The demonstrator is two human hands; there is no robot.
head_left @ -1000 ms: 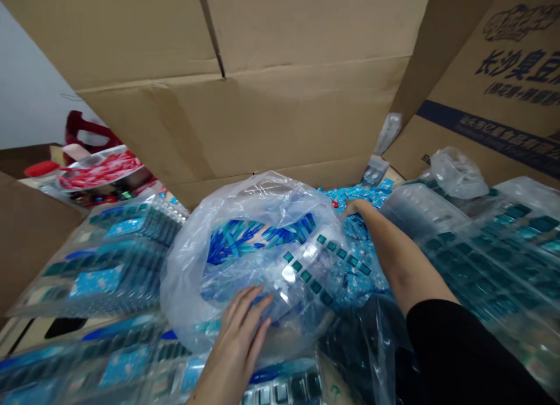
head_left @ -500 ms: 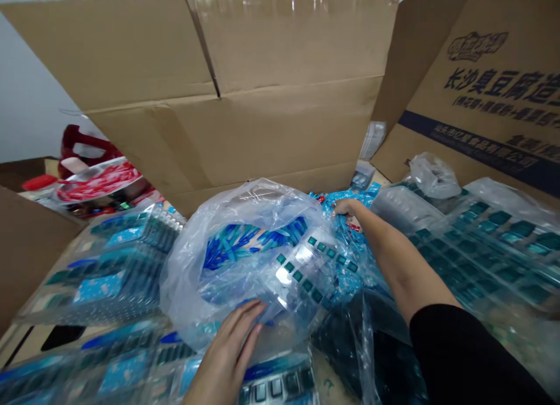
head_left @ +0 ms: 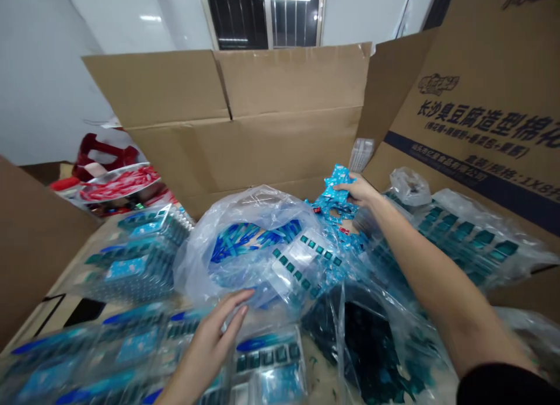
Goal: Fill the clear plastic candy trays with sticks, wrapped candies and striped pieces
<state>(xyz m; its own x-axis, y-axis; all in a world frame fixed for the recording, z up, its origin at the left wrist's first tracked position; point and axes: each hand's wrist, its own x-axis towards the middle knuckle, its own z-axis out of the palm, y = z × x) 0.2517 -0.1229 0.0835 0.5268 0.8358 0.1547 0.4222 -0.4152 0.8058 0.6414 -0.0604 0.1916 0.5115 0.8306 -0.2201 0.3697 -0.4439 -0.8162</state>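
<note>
My right hand (head_left: 362,190), at the far end of its stretched arm, is closed on a bunch of small blue sachets (head_left: 336,180). The bunch is raised above a heap of blue sachets (head_left: 335,265), where a few red bits show. My left hand (head_left: 223,322) has its fingers stretched out and holds nothing. It is near the front of a clear plastic bag (head_left: 196,247) full of blue and teal slender plastic pieces (head_left: 236,241). On the bag's right side lies a clear tray (head_left: 292,265) with dark green squares in two rows.
Filled clear trays (head_left: 135,271) are stacked at the left, with more trays (head_left: 273,358) along the front. A bag of dark green pieces (head_left: 371,346) lies front right, below bagged green trays (head_left: 464,233). Cardboard walls (head_left: 262,148) stand behind; a red-and-white bowl (head_left: 118,183) is far left.
My right hand has lifted a bunch of blue sachets out of the heap. My left hand has shifted slightly left. The view has tilted up, showing the window.
</note>
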